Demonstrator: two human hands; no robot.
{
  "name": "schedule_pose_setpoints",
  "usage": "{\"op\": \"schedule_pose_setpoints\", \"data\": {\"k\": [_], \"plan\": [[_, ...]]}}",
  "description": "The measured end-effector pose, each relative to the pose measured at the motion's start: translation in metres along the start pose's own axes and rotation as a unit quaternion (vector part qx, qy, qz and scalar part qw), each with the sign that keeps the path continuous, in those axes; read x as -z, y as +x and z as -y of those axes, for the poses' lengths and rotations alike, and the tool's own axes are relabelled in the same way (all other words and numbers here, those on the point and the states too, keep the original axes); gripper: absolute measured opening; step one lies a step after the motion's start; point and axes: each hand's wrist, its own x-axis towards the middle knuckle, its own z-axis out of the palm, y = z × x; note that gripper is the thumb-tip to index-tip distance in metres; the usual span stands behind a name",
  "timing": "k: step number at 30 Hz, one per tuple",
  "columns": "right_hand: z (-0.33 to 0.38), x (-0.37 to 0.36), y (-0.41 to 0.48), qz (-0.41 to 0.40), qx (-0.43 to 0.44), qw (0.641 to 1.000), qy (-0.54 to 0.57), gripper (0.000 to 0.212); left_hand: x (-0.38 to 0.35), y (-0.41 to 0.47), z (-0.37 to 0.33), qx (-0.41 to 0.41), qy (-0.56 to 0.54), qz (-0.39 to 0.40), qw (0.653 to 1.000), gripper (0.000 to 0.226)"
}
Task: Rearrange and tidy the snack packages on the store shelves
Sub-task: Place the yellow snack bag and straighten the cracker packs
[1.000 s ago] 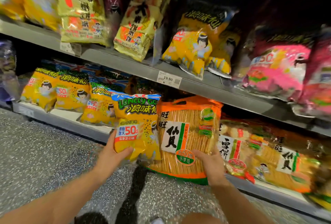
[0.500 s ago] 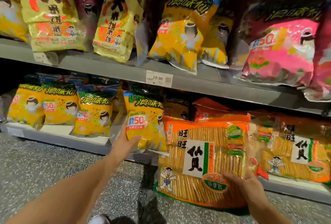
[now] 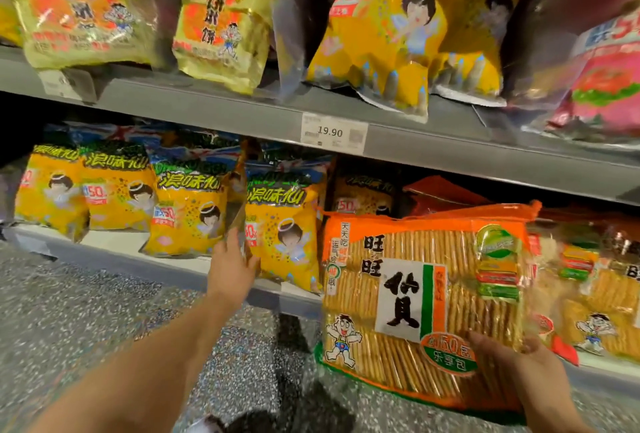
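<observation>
A yellow snack bag (image 3: 285, 235) stands on the lower shelf (image 3: 114, 256), to the right of a row of matching yellow bags (image 3: 117, 190). My left hand (image 3: 230, 266) holds its left edge, thumb on the front and fingers behind. My right hand (image 3: 512, 360) grips the bottom right of a large orange rice cracker package (image 3: 408, 294), thumb on its front. This package hangs in front of the lower shelf, its lower part below the shelf edge. More rice cracker packs (image 3: 595, 294) stand to its right.
The upper shelf (image 3: 207, 110) carries gold, yellow and pink bags that overhang its edge, and a price tag (image 3: 334, 133) reading 19.90. A red pack (image 3: 436, 193) sits behind the orange package. Speckled grey floor (image 3: 69, 311) lies below the shelves.
The yellow bag moved from in front of the shelf onto the lower shelf beside the others. The orange package shifted right and lower in my right hand. The view has come closer.
</observation>
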Motion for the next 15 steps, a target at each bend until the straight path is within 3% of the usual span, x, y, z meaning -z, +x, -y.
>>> {"op": "schedule_pose_setpoints", "data": {"k": [3,6,9,12,15], "plan": [[-0.005,-0.002,0.002,-0.017,0.016,1.0,-0.003,0.039,-0.01,-0.009,-0.007,-0.18,0.126,-0.019,0.975,0.079],[-0.015,-0.004,0.002,-0.034,0.008,0.999,-0.019,0.036,-0.024,-0.017,-0.029,-0.312,0.279,0.015,0.908,0.067],[-0.02,-0.005,-0.001,-0.033,-0.004,0.999,0.0,0.034,-0.032,-0.02,-0.039,-0.299,0.358,0.073,0.881,0.055],[-0.021,0.001,-0.004,-0.026,-0.001,0.999,0.034,0.03,-0.04,-0.019,-0.031,-0.293,0.438,0.121,0.841,0.066],[-0.02,0.01,-0.007,-0.016,0.0,0.997,0.073,0.034,-0.041,-0.02,-0.042,-0.25,0.403,0.146,0.868,0.07]]}}
